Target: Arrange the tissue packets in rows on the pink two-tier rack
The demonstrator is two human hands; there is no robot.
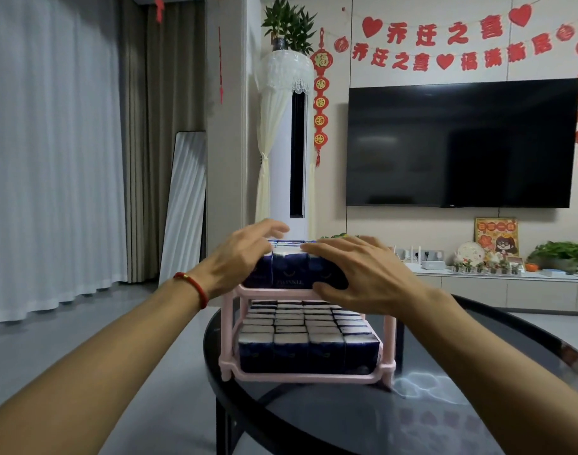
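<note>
While both tiers of the pink rack (309, 293) are carrying dark blue tissue packets, the person is working on the upper row (289, 274), which is standing along the front edge of the top tier. The left hand (238, 257) is lying over the row's left end with its fingers spread and fairly straight across the packet tops, pressing rather than clasping. The right hand (356, 274) is covering the right end, fingers extended flat over the tops and thumb bearing on the front face near the tier's front edge; neither hand is visibly curling round a packet. The lower tier (309, 336) is showing a full block of upright packets in four columns, running from front edge to back. The rack is sitting on the left part of a round glass table (445, 405), close to the table's left edge. Judged risks: the front packets are standing at the lip of the top tier (the rail there appears low), so uneven inward pressure from the hands is likely to buckle the row and tip a packet forward onto the glass. A push toward the back is liable to slide the light rack on the smooth glass, possibly toward the near edge. How far back the upper tier is filled cannot be determined, as the hands are hiding it.
</note>
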